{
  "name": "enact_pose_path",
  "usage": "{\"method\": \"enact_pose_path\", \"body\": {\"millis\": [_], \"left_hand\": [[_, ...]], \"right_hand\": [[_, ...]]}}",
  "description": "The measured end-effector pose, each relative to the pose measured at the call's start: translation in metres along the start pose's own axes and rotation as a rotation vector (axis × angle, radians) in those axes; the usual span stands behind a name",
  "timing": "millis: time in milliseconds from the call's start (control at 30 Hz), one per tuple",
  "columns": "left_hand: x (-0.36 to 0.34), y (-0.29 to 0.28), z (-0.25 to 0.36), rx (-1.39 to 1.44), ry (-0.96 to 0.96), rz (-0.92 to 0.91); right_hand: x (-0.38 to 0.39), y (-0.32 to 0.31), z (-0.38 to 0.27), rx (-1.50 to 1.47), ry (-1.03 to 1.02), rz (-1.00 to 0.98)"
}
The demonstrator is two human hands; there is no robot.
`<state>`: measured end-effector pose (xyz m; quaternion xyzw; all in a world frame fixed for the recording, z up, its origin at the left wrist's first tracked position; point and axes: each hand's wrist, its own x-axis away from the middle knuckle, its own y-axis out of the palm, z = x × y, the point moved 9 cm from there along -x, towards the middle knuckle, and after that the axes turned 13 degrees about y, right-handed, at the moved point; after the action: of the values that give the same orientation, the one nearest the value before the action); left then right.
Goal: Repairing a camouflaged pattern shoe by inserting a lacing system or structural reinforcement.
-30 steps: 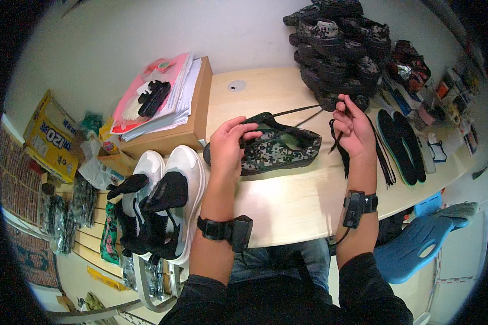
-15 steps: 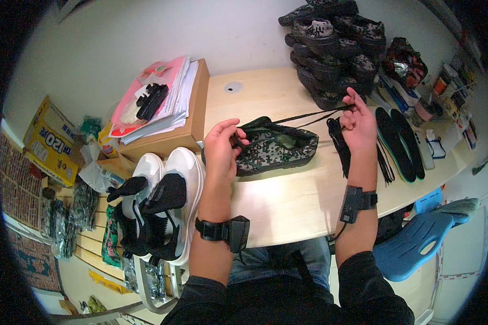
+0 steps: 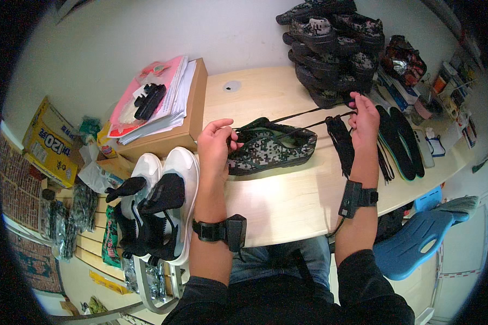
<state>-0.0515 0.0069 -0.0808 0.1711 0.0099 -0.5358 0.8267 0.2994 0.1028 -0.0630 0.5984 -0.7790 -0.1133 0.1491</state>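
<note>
A camouflage canvas shoe (image 3: 271, 154) with a dark sole stands on the table, its opening towards the right. At its left end my left hand (image 3: 217, 146) is closed, with the fingers curled at the shoe's upper; the fingertips are partly hidden. My right hand (image 3: 365, 122), raised to the right of the shoe, is closed on a black shoelace (image 3: 320, 125). Two strands stretch from the shoe to that hand. A bundle of black shoelaces (image 3: 339, 143) lies beside my right wrist.
Behind my right hand rises a stack of camouflage shoes (image 3: 336, 51). Black insoles (image 3: 398, 141) lie at the right. White-and-black sneakers (image 3: 181, 179) stand by my left forearm, near a cardboard box (image 3: 199, 103) topped with papers. A blue stool (image 3: 417, 238) is below right.
My right hand has shifted slightly down and rightward, its fingers closing more around the lace. The two lace strands are spread further apart. My left hand has moved slightly left.
</note>
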Motion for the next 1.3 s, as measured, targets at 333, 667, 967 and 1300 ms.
{"method": "enact_pose_path", "body": {"millis": [333,667,967,1300], "left_hand": [[-0.003,-0.011,0.003,0.043,0.003,0.047],[-0.006,-0.021,0.006,-0.210,0.057,0.104],[-0.003,-0.020,0.005,0.286,-0.040,0.101],[-0.008,-0.021,0.015,0.063,0.190,0.112]], "right_hand": [[-0.009,-0.003,0.009,0.672,-0.011,0.106],[-0.011,-0.013,0.020,0.739,0.138,-0.020],[-0.008,-0.009,0.023,-0.176,0.320,-0.234],[-0.020,-0.016,0.019,-0.233,0.189,-0.241]]}}
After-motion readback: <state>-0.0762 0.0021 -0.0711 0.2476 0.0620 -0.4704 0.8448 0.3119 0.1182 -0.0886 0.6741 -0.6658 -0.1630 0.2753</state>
